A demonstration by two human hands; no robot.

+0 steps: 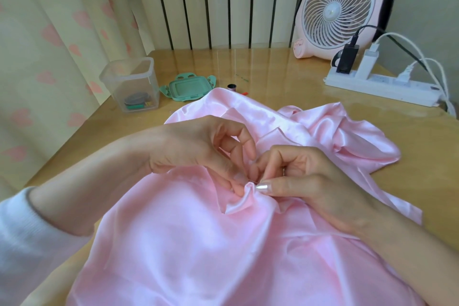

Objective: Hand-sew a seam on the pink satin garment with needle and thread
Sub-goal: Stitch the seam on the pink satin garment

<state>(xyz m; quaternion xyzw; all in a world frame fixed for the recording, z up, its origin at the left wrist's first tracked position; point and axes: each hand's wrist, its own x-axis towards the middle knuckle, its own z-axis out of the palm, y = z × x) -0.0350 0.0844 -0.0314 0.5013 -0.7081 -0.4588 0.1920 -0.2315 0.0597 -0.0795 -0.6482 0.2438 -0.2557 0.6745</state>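
Table (248, 64): left edge runs diagonally by the curtain (49, 32), far edge meets the slatted wall. Bare strip of top far-centre and btw cloth and left edge.

Pink satin garment (186, 243) is spread near-centre, bunched far-right, cut off at the near frame edge.

Left hand (198, 151) fingers curled, pinching a small raised fold mid-cloth. Right hand (310, 181) thumb + fingers pinch the same fold from the right, fingertips of both hands touching.

Fan (337, 7) far-right, top cropped. Power strip (380, 87) at the right edge, cables run out of frame. Clear container (131, 84) far-left, contents blurry. Green lid (187, 89) just beside it. Spool (231, 86) near the cloth's far edge.

Needle (251, 182): only a thin dark sliver btw fingertips, hard to make out.
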